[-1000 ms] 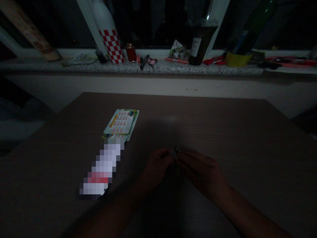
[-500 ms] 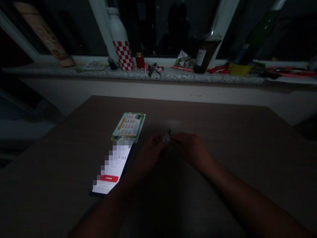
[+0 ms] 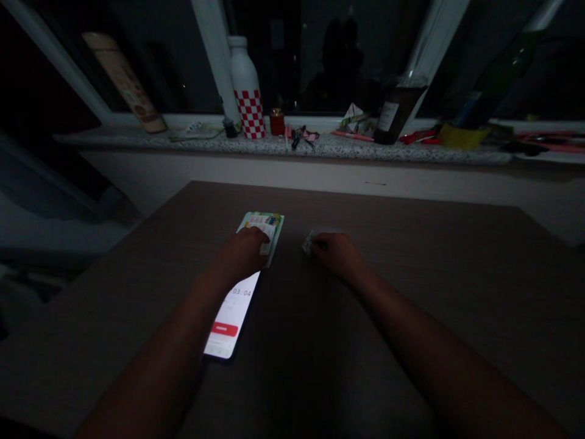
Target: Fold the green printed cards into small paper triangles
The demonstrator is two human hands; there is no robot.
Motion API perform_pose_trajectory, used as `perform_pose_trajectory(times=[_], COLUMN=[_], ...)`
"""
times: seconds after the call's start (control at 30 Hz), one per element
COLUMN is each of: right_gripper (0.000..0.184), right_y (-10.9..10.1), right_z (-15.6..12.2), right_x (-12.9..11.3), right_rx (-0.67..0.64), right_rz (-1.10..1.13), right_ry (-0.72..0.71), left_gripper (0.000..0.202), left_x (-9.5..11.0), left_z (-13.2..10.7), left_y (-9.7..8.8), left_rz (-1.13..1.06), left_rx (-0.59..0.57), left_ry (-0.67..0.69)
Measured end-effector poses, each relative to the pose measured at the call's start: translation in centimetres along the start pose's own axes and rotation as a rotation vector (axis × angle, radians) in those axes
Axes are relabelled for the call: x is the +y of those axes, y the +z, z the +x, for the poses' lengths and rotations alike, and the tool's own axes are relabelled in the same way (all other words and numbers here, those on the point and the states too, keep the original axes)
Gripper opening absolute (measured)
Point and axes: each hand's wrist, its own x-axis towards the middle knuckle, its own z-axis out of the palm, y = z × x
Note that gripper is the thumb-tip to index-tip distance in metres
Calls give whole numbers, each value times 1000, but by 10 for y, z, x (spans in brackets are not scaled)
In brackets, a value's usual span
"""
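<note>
My right hand (image 3: 336,251) pinches a small, pale, folded piece of paper (image 3: 306,245) between thumb and fingertips, just above the table. It is too dark to make out the paper's folds. My left hand (image 3: 247,253) lies over a small stack of printed calendar cards (image 3: 274,223), its thumb and index finger apart at the right side of the stack. The hand hides much of the cards. Below them lies a phone (image 3: 231,323) with a lit screen showing a running timer and a red button. My left wrist covers part of that screen.
Along the granite windowsill (image 3: 329,147) stand a red-and-white checkered bottle (image 3: 250,113), a tan cylinder (image 3: 125,85), a small red jar (image 3: 276,122), a dark cup (image 3: 395,116) and a green bottle (image 3: 507,73). A folded paper shape (image 3: 354,119) sits among them. The brown table (image 3: 411,231) reaches the wall.
My left hand has let go of the folded paper and moved left onto the calendar cards. My right hand still holds the paper. The view has shifted slightly left.
</note>
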Motion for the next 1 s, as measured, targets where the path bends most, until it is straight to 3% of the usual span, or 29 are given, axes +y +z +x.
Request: perform_pose_trajectory(times=[0.27, 0.57, 0.73, 0.9, 1.0], right_gripper=[24, 26, 25, 25, 24], right_y=[-7, -9, -12, -17, -21], right_z=[-17, -43, -51, -62, -68], right_x=[6, 16, 15, 10, 8], right_rx=[84, 128, 123, 106, 102], right_rz=[106, 171, 200, 225, 234], right_ry=[37, 65, 57, 45, 36], left_gripper=[26, 23, 28, 26, 26], left_x=[-10, -6, -1, 4, 2], left_z=[5, 6, 4, 1, 4], left_y=[7, 0, -6, -6, -3], left_rz=[-6, -20, -9, -43, -95], left_rx=[-92, -95, 6, 229, 194], left_ry=[-62, -49, -68, -148, -183])
